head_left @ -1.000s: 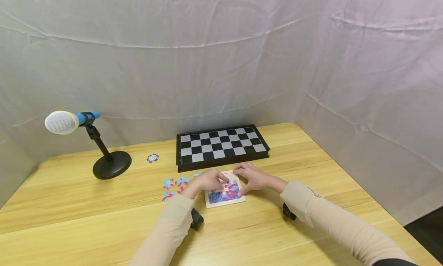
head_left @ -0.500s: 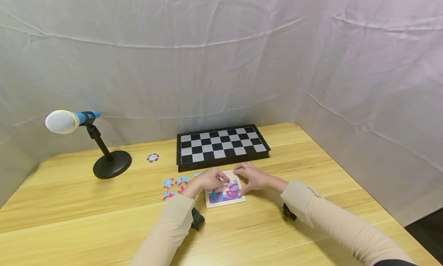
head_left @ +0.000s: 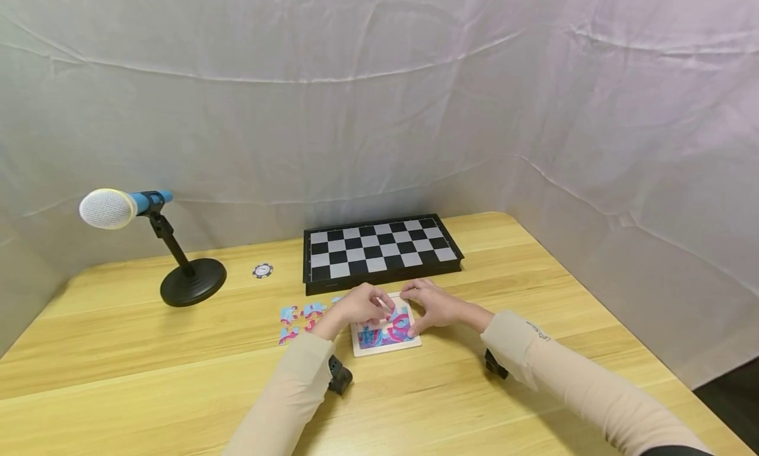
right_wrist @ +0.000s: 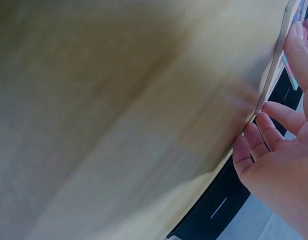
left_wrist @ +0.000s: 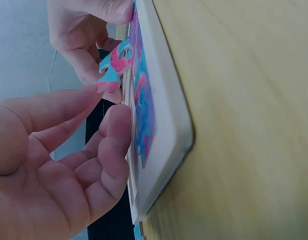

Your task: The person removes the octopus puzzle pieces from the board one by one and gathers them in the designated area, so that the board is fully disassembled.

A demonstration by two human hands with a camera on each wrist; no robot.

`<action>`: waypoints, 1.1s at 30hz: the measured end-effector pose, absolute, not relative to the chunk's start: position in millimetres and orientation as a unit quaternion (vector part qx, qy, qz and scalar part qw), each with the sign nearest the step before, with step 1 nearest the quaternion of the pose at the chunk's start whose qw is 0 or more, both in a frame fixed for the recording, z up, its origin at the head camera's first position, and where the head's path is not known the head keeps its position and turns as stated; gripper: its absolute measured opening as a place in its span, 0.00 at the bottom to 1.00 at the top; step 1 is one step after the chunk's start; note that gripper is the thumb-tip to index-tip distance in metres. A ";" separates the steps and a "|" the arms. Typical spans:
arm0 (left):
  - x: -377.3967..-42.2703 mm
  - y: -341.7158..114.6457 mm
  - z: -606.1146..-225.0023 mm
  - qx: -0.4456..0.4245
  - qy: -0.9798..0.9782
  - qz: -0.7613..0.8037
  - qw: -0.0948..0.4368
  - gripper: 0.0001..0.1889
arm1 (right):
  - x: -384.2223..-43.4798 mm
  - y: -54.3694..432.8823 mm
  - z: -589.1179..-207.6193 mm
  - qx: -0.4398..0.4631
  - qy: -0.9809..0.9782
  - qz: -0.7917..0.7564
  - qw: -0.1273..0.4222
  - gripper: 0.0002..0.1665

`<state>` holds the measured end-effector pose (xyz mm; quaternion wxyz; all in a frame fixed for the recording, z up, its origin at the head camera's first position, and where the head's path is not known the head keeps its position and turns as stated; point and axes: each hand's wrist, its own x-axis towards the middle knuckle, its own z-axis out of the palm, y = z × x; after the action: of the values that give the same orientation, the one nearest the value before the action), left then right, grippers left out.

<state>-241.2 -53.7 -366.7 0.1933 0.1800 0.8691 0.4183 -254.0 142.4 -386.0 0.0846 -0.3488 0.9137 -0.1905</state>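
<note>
My left hand [head_left: 363, 304] is over the left side of a pale wooden puzzle tray [head_left: 385, 351]. Between thumb and forefinger it pinches a blue and pink puzzle piece [left_wrist: 115, 66], which stands tilted up from the tray in the left wrist view. Joined pieces [head_left: 391, 331] in blue, pink and purple fill the near part of the tray. My right hand [head_left: 437, 306] grips the tray's right side, thumb at the near part and fingertips along the far part. Left of the tray lie several loose puzzle pieces [head_left: 289, 314], some hidden behind my left hand.
A black folding chessboard [head_left: 382, 252] lies just behind the tray. Farther left are a poker chip [head_left: 262, 270] and a blue microphone [head_left: 127, 207] on a black stand [head_left: 192, 282]. Grey-white cloth [head_left: 379, 113] hangs behind and to the right of the wooden table [head_left: 178, 377].
The left hand has shifted very slightly, its fingers rising a little over the tray. The right hand and the tray stay where they were.
</note>
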 end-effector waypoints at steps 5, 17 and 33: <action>-241.6 -51.7 -366.0 0.173 0.860 0.437 0.198 0.04 | -253.7 142.3 -385.7 -0.348 0.913 -0.194 0.085 0.45; -241.1 -46.2 -364.4 0.158 0.858 0.451 0.188 0.01 | -253.8 142.8 -384.2 -0.357 0.911 -0.189 0.082 0.44; -241.6 -43.0 -365.0 0.137 0.855 0.464 0.185 0.03 | -253.4 143.8 -384.9 -0.353 0.914 -0.184 0.082 0.45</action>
<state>-241.6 -43.0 -365.0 0.1851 0.1369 0.8555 0.4639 -253.4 143.8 -384.9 0.0816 -0.3525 0.9138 -0.1843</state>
